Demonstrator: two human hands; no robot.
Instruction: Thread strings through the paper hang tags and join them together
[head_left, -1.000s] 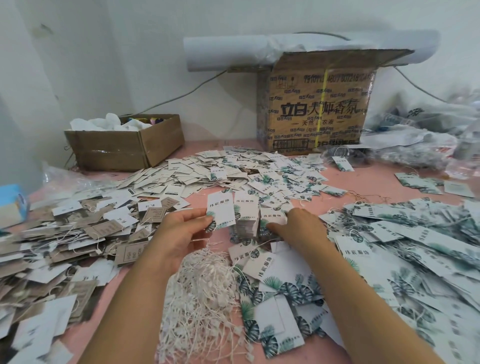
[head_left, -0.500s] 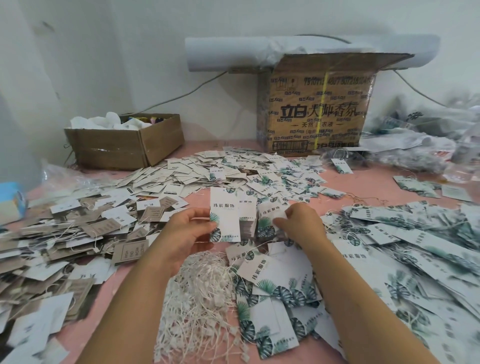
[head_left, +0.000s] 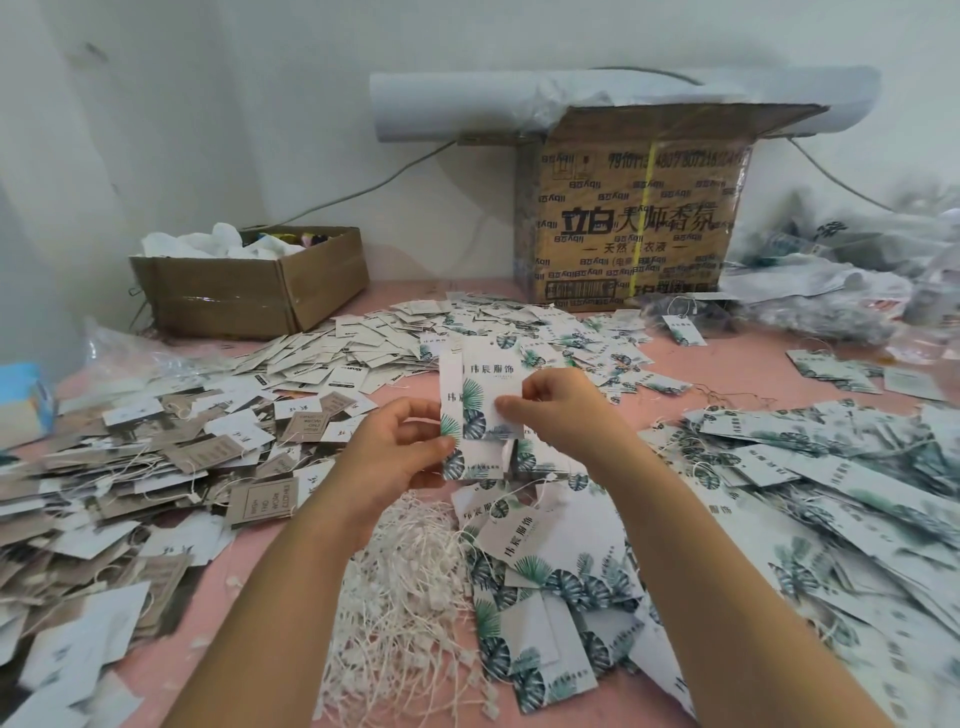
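Observation:
Two white hang tags with green leaf prints are held upright above the table's middle. My left hand (head_left: 402, 447) pinches the lower left edge of the larger tag (head_left: 451, 400). My right hand (head_left: 553, 410) pinches the smaller tag (head_left: 491, 387) and holds it overlapping the front of the larger one. Below my hands lies a tangled pile of white strings (head_left: 410, 597). More leaf-print tags (head_left: 545, 587) lie just right of the strings.
Loose white and brown tags (head_left: 156, 457) cover the pink table at left; a heap of leaf tags (head_left: 810, 499) lies at right. An open low carton (head_left: 249, 291) stands at back left, a tall printed carton (head_left: 628, 218) at back centre, plastic bags (head_left: 841, 291) at back right.
My right hand lifted a smaller tag off the table and brought it against the larger tag in my left hand. Both hands rose a little.

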